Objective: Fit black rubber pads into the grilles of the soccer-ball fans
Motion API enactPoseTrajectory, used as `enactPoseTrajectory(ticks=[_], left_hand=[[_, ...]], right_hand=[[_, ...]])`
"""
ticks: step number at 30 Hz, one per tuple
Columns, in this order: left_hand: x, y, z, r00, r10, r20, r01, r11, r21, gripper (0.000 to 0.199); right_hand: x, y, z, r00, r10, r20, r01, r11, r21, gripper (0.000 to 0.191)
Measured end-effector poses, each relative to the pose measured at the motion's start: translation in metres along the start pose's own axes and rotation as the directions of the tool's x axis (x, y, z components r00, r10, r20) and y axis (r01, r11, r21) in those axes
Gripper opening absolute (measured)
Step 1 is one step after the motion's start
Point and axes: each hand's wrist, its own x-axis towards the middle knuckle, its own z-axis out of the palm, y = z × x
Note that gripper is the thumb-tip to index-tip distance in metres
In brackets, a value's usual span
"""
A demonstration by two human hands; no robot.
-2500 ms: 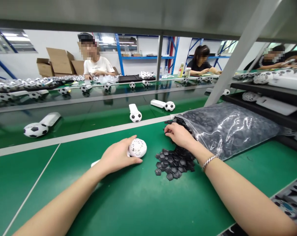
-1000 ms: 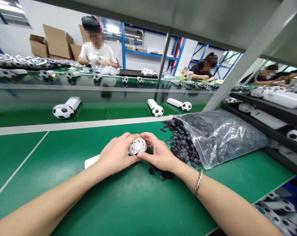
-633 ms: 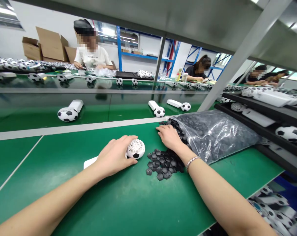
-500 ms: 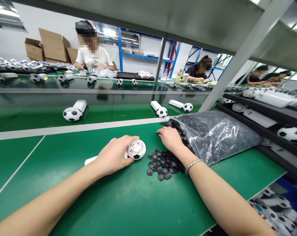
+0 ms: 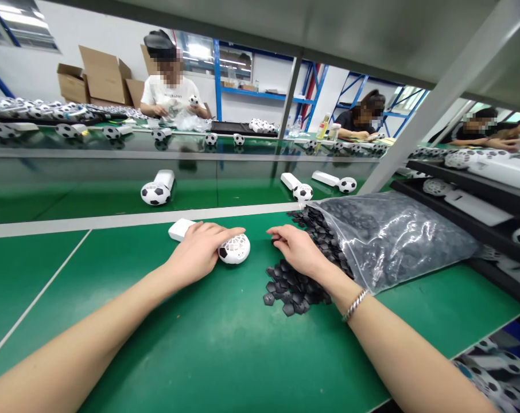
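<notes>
A white football-shaped device (image 5: 235, 250) with an open lattice face and a white handle lies under my left hand (image 5: 198, 248), whose fingers wrap over it. To the right, my right hand (image 5: 297, 248) has its thumb and fingertips pinched together, with a small black piece showing at them. Beneath and beside that hand spreads a pile of black pentagon pieces (image 5: 292, 289). More of them spill from the mouth of a clear plastic bag (image 5: 406, 238) lying right of my right hand.
Beyond the pale strip (image 5: 113, 219), football devices (image 5: 155, 193) lie on a green belt. Black trays (image 5: 470, 215) of devices are stacked at the right, near a slanted metal post (image 5: 415, 123). People sit working across the line.
My right hand has come leftward off the black pieces, fingers pinched. The device under my left hand is turned, its handle showing farther back. The view has shifted slightly.
</notes>
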Motion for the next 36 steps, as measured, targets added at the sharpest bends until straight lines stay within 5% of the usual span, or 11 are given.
enactPoseTrajectory(ticks=[7, 14, 16, 21, 29, 36], left_hand=[[0.0, 0.001, 0.003, 1.0, 0.016, -0.008, -0.017, 0.997, -0.076, 0.066], [0.0, 0.002, 0.006, 1.0, 0.018, -0.014, -0.019, 0.996, -0.083, 0.065], [0.0, 0.002, 0.007, 1.0, 0.013, -0.007, -0.013, 0.997, -0.075, 0.065], [0.0, 0.003, 0.007, 1.0, 0.002, 0.001, -0.001, 0.998, -0.068, 0.062], [-0.001, 0.006, 0.003, 1.0, 0.006, 0.021, -0.004, 0.995, -0.097, 0.068], [-0.001, 0.006, 0.001, 0.999, -0.007, 0.042, 0.012, 0.995, -0.104, 0.07]], right_hand=[[-0.005, -0.015, -0.008, 0.997, 0.052, -0.059, -0.028, 0.936, 0.352, 0.017], [-0.007, -0.02, -0.001, 0.998, 0.061, 0.008, -0.047, 0.679, 0.733, 0.005], [-0.007, -0.021, 0.0, 0.999, 0.038, 0.006, -0.029, 0.653, 0.757, 0.011], [-0.009, -0.022, -0.002, 1.0, 0.005, 0.003, -0.005, 0.756, 0.654, 0.013], [-0.01, -0.028, -0.002, 0.998, 0.056, -0.034, -0.013, 0.681, 0.732, 0.005], [-0.011, -0.03, -0.003, 0.998, 0.056, -0.01, -0.032, 0.702, 0.712, 0.009]])
